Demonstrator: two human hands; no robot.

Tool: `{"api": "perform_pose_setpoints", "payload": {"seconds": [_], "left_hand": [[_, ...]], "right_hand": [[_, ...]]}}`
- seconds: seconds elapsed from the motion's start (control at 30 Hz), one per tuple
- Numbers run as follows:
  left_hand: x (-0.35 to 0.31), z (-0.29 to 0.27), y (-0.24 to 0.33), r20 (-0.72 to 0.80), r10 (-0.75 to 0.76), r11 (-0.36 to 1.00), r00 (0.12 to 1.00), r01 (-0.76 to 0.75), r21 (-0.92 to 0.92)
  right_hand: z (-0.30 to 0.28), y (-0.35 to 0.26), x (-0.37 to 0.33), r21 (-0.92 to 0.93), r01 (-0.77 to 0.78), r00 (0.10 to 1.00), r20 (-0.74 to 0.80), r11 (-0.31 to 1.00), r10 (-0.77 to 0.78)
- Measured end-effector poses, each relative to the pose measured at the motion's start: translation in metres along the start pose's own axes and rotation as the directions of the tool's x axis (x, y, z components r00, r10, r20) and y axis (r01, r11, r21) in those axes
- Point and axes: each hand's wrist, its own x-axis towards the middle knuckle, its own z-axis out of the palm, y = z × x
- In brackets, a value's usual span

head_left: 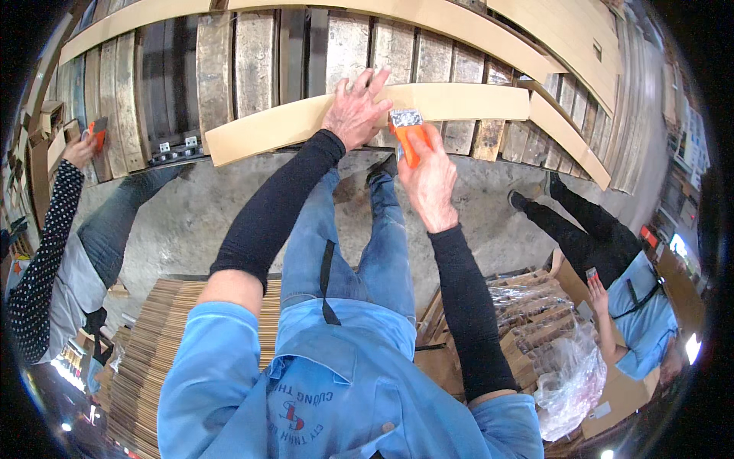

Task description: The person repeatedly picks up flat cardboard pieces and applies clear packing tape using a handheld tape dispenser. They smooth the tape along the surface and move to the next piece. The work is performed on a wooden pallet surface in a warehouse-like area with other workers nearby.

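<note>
A long tan cardboard strip [283, 121] lies across the wooden slats in front of me. My left hand [355, 113] presses on the middle of it, with the fingers spread and holding nothing. Just to its right, my right hand [430, 182] is closed round an orange-handled scraper-like tool [408, 141] with a broad metal head. The tool's head rests at or just over the strip's near edge; whether it touches cannot be made out. A second cardboard strip [569, 136] slants away from the right end of the first.
Wooden slats [256, 65] run under the strips, with more cardboard sheets [566, 34] at the far right. Co-workers stand left and right; the left one's hand [78, 150] grips an orange tool. Behind me are stacked cardboard [145, 367] and plastic-wrapped bundles [527, 314].
</note>
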Motion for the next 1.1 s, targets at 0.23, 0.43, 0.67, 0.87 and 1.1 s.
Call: {"api": "perform_pose_setpoints", "payload": {"seconds": [0.23, 0.43, 0.67, 0.87, 1.1], "left_hand": [[0.019, 0.008, 0.002, 0.119, 0.160, 0.983, 0.980, -0.169, 0.068], [0.031, 0.006, 0.004, 0.202, 0.024, 1.000, 0.979, -0.024, 0.001], [0.054, 0.008, -0.047, 0.693, 0.090, 0.767, 0.716, 0.394, -0.507], [0.007, 0.008, -0.003, 0.140, -0.014, 0.957, 0.990, 0.054, -0.285], [0.007, 0.007, 0.011, 0.185, -0.091, 0.992, 0.978, 0.105, -0.065]], "right_hand": [[0.017, 0.009, -0.018, 0.079, -0.015, 0.997, -0.072, 0.997, 0.020], [0.009, 0.014, -0.036, 0.118, -0.026, 0.998, -0.062, 0.993, 0.034], [0.013, 0.028, -0.025, 0.118, 0.056, 0.997, -0.064, 0.991, -0.048], [0.011, 0.026, 0.005, 0.074, 0.066, 0.995, -0.075, 0.995, -0.061], [0.004, 0.037, -0.006, 0.109, 0.105, 0.994, -0.035, 0.988, -0.102]]}}
